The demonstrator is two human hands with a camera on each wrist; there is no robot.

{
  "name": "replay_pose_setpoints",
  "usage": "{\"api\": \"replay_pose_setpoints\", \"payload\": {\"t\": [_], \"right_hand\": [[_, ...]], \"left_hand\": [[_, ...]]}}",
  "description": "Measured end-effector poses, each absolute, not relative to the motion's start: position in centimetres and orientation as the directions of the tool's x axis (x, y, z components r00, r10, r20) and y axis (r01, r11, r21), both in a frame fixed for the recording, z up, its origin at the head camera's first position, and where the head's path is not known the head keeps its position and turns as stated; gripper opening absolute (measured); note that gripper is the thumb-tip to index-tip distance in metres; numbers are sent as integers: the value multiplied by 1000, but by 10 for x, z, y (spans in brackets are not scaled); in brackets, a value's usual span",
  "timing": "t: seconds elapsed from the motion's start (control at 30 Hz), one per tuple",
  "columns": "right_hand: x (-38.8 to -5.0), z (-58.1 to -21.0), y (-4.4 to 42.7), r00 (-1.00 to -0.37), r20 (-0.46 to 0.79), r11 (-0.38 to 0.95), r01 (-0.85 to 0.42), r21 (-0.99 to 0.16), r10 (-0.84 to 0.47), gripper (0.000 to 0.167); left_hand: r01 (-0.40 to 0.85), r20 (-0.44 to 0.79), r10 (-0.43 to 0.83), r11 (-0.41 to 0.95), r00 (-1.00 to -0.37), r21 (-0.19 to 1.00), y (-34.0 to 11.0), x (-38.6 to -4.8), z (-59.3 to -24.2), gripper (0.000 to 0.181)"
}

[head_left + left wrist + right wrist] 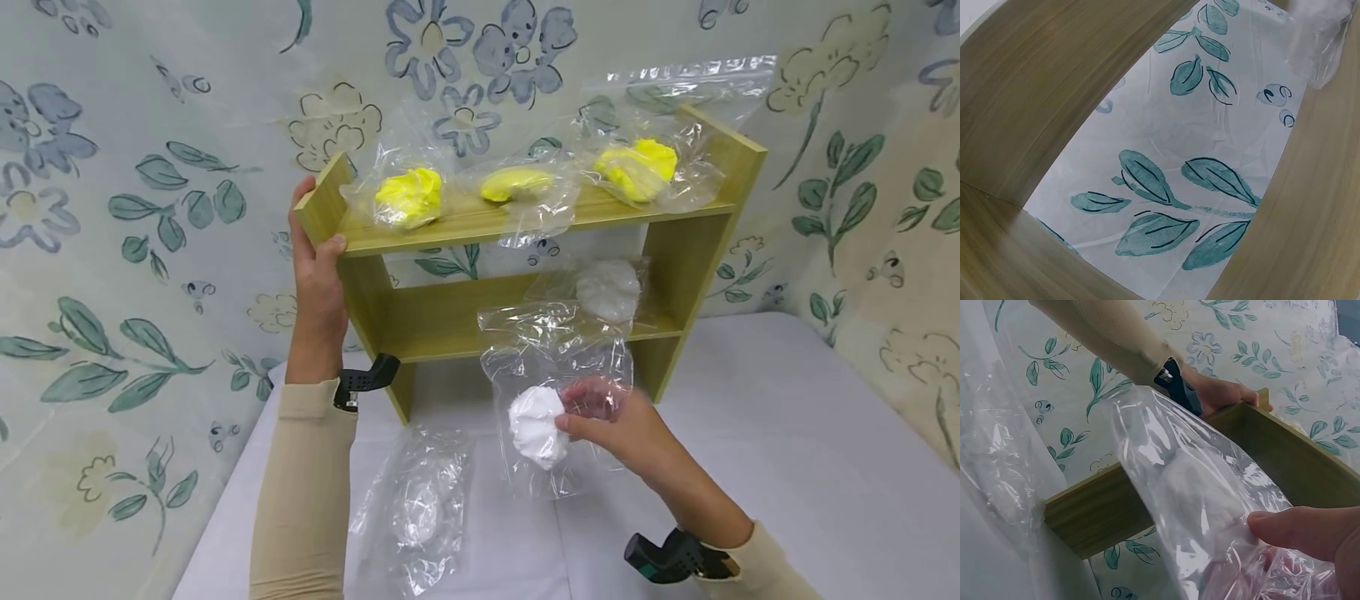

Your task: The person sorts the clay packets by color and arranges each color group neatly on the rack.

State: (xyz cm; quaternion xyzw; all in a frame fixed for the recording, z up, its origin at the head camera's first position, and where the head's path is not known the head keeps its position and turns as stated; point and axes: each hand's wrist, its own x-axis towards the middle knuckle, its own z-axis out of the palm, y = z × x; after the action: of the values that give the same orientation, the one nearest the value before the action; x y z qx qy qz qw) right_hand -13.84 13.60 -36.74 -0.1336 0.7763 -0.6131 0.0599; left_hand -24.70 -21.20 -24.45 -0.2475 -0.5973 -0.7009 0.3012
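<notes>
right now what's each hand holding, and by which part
The right hand pinches the white lump by its right edge, through its clear plastic bag; the left hand grips the wooden shelf unit by its left side panel, near the top.

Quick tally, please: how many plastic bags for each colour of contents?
Yellow: 3, the left bag, middle bag and right bag on the top shelf
White or pale: 3, the bag in the right hand, the lower shelf's bag and the table's bag
Total: 6
</notes>
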Motion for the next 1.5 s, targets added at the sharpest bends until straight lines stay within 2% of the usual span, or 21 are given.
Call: {"api": "replay_pose_setpoints", "payload": {"t": [0.43, 0.7, 1.0, 1.27, 1.5], "right_hand": [[-165, -333, 147, -962, 120, 242, -180, -953, -244, 40], [-186, -303, 149, -966, 101, 365, -186, -912, -238, 45], [-217, -268, 144, -981, 58, 442, -137, -887, -186, 52], [-245, -262, 141, -984, 105, 452, -159, -878, -142, 43], [-263, -259, 135, -989, 61, 536, -124, -835, -134, 44]], "left_hand": [[714, 704, -118, -93, -700, 694, -209, -238, -240, 67], [731, 722, -114, -121, -682, 671, -212, -247, -246, 67], [724, 717, -99, -87, -690, 684, -207, -234, -238, 67], [724, 719, -86, -81, -689, 685, -199, -225, -232, 66], [716, 709, -99, -76, -698, 694, -200, -222, -231, 67]]}}
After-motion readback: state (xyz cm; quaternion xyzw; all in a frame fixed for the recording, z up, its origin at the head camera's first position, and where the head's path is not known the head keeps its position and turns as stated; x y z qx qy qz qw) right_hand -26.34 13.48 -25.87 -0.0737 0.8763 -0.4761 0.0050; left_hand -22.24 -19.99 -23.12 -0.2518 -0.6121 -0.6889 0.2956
